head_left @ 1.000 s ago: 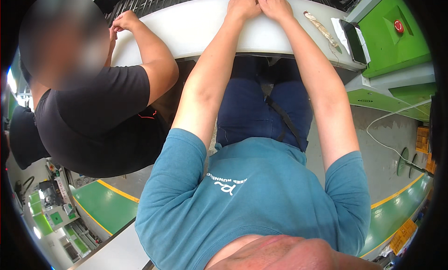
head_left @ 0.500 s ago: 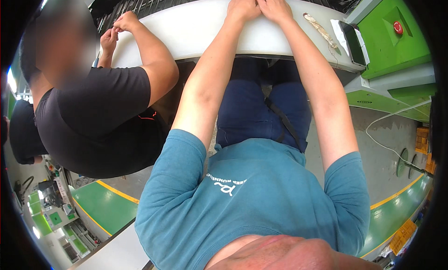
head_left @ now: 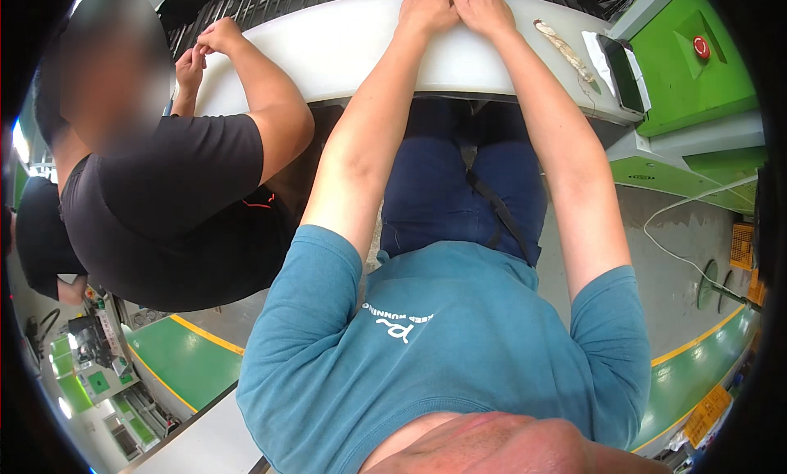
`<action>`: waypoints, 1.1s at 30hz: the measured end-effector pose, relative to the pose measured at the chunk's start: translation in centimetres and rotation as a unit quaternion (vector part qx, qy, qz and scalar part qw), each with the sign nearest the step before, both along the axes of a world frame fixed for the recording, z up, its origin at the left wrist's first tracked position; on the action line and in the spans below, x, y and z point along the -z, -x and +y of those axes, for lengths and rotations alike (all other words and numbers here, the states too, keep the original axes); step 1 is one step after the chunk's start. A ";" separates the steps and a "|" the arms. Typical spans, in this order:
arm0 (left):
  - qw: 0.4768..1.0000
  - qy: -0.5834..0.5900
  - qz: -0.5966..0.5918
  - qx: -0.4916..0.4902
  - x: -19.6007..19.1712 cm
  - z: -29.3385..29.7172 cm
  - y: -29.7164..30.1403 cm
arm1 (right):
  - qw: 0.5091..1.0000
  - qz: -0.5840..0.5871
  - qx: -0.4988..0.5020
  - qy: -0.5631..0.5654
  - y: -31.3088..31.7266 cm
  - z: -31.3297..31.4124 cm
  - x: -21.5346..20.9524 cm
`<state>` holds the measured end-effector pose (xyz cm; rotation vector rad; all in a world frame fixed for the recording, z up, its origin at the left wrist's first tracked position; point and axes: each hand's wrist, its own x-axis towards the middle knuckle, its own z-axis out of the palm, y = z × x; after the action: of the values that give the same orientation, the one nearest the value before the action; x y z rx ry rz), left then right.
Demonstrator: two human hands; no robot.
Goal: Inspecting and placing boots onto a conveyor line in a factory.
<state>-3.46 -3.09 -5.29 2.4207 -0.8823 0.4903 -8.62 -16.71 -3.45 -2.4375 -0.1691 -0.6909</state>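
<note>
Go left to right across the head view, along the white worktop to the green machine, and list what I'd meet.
Co-worker's hands, left hand, right hand, pale elongated bundle, dark phone, red button on the green machine.

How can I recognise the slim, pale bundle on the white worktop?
Find the white worktop across the top, then follow it right past the person's right hand. The slim, pale, brown-mottled bundle lies slantwise between that hand and a dark phone. Unlike the flat, rectangular phone, it is narrow and stick-shaped, with thin strands trailing from its lower end.
</note>
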 end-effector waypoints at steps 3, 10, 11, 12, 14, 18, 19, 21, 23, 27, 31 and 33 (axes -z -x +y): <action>0.999 -0.015 -0.028 0.007 0.1 0.4 0.0 | 1.000 0.000 -0.003 0.005 0.0 0.3 0.0; 0.997 -0.023 -0.067 -0.033 0.3 -0.2 1.7 | 1.000 0.021 0.013 0.002 0.1 0.1 0.4; 0.990 -0.030 -0.131 -0.044 0.4 -0.7 2.2 | 1.000 0.024 0.016 0.001 0.2 -0.2 0.7; 0.989 -0.032 -0.133 -0.052 0.7 0.3 1.3 | 1.000 0.021 0.003 0.001 -0.1 0.6 0.5; 0.999 -0.012 -0.034 -0.014 0.5 1.2 -0.5 | 1.000 0.013 -0.008 0.003 -1.5 0.5 1.4; 0.999 0.004 -0.028 -0.016 1.0 0.8 -0.5 | 0.993 -0.089 -0.069 -0.035 -1.8 0.1 2.4; 1.000 0.000 -0.020 -0.016 1.4 1.5 -0.6 | 1.000 0.007 -0.018 0.012 -0.9 1.2 1.1; 1.000 -0.001 -0.015 0.000 0.8 0.6 -0.1 | 1.000 0.002 -0.007 0.008 -0.5 0.2 0.9; 1.000 0.006 -0.010 -0.002 0.3 0.1 0.1 | 1.000 -0.004 -0.001 0.002 -0.3 -0.1 0.5; 1.000 0.010 -0.018 -0.001 0.2 0.2 0.2 | 1.000 0.025 0.014 0.011 0.2 0.4 0.0; 1.000 0.006 -0.005 -0.025 0.1 0.2 0.2 | 1.000 -0.004 -0.002 0.011 0.1 0.3 0.0; 0.999 0.007 -0.003 -0.034 0.1 0.1 0.4 | 1.000 0.009 0.005 0.010 0.1 0.2 0.0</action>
<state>-3.84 -3.03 -5.35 2.4444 -0.7992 0.5275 -8.76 -16.48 -3.48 -2.4649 -0.1564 -0.6749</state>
